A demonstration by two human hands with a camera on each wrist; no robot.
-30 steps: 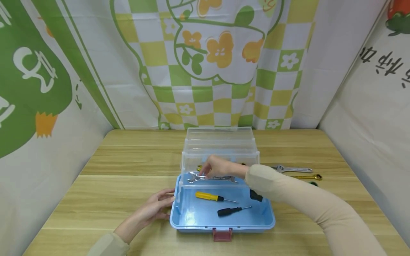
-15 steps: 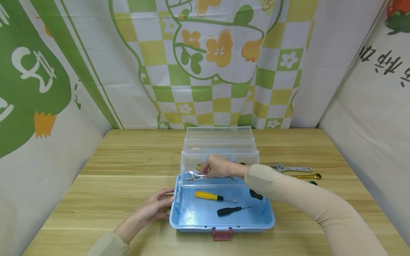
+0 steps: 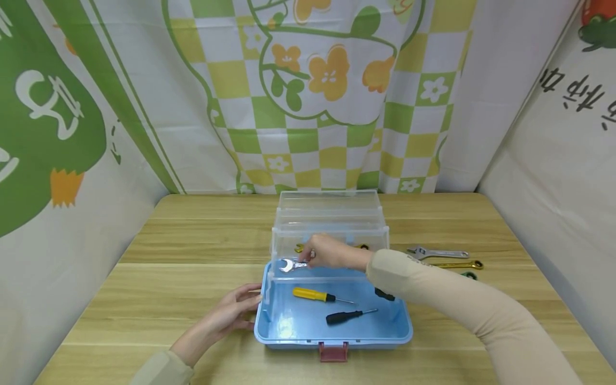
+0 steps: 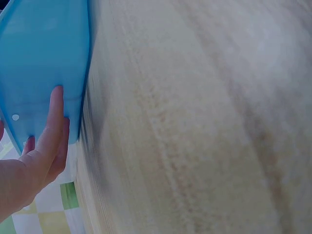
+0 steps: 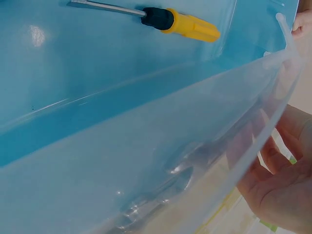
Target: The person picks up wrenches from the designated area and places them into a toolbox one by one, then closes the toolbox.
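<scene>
Right hand (image 3: 329,252) pinches silver open-end wrench (image 3: 289,266) behind clear tray wall (image 3: 298,280). Left hand (image 3: 232,310), spread, touches blue toolbox (image 3: 298,327) side.

A silver wrench (image 3: 296,265) is held sideways at the open blue toolbox (image 3: 298,324).

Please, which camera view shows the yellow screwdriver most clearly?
The right wrist view: the yellow screwdriver appears largest there, with its handle, black collar and metal shaft clear. The head view shows it whole but smaller, lying in the blue box. The left wrist view does not show it.
</scene>
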